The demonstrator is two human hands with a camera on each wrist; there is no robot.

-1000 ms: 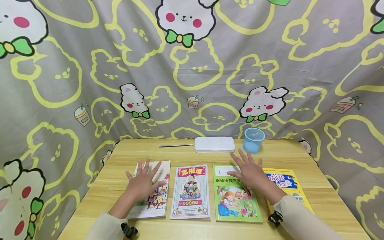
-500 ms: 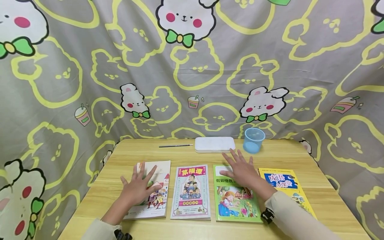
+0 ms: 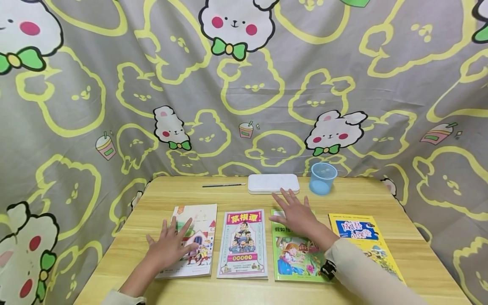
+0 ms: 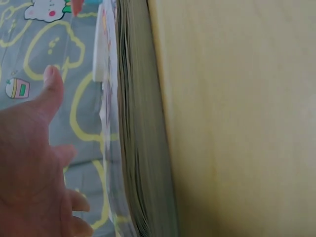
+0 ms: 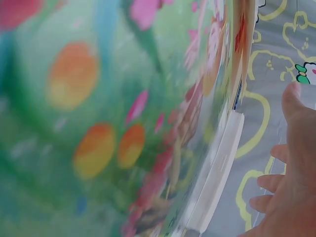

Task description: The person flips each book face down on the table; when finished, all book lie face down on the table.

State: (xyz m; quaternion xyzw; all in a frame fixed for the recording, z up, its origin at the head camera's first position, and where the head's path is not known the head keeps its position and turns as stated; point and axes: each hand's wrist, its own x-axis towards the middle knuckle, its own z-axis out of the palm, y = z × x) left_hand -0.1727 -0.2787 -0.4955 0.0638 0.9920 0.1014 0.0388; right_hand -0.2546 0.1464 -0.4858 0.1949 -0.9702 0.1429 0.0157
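My left hand [image 3: 167, 246], fingers spread, is over the left part of a white-covered book [image 3: 203, 254] in the head view. In the left wrist view that book's page edges [image 4: 143, 118] run beside the hand, apart from the fingers. My right hand [image 3: 296, 215] is spread above the top of a green book [image 3: 284, 271], covering part of its title. Its fingertips overlap the front edge of a white case [image 3: 272, 182]. The green cover [image 5: 98, 98] fills much of the right wrist view, with the hand's fingers off its surface. Neither hand holds anything.
A pink-and-white book [image 3: 242, 245] lies between the hands, and a yellow book [image 3: 367, 237] at the right. Along the back of the wooden table [image 3: 129, 254] are a pencil [image 3: 223, 185] and a blue transparent cup [image 3: 323, 180]. A patterned curtain [image 3: 244, 93] surrounds the table.
Both hands have drifted left, still spread. The left hand has also come slightly nearer, showing more of the white book; the right hand has moved off the yellow book. The books have stayed put.
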